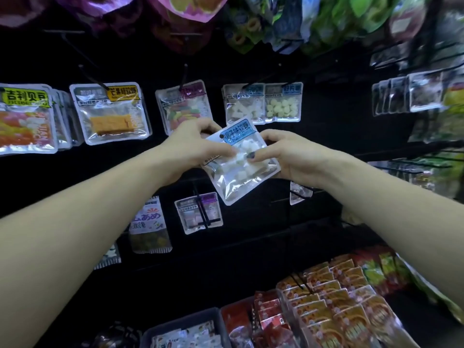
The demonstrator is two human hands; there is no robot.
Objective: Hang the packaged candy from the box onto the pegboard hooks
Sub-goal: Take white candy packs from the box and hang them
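Clear plastic with a blue label: candy packet [241,159], tilted, full of white cubes, held up in front of black pegboard [326,101] at the middle of the scene. Left hand [193,146] on the packet's left edge, fingers [226,150] curled and pinching it, thumb on the front. Right hand [283,156] on the right edge, fingers curled round it, thumb with a dark nail pressed on the front. Round hang hole at the packet's upper left corner, on no hook.

Behind, on the pegboard, a row of hanging packets: at far left a yellow-green label packet [25,116] with colourful sweets, next a mango packet [110,113] with an orange block, then a purple label packet [183,104] partly hidden by the left hand, then a white-cube packet [242,104] touching a pale ball packet [283,102] on the right. Black hooks [93,79] above them, sticking out toward the camera. Lower row: a white Japanese-lettered bag [149,224] and a small clear packet [198,213] on its hook. Near, at the bottom right, rows of red and orange sachets [334,305]; at the bottom centre a grey bin [180,325] with small packets. Top edge: large pink and green bags, blurred.
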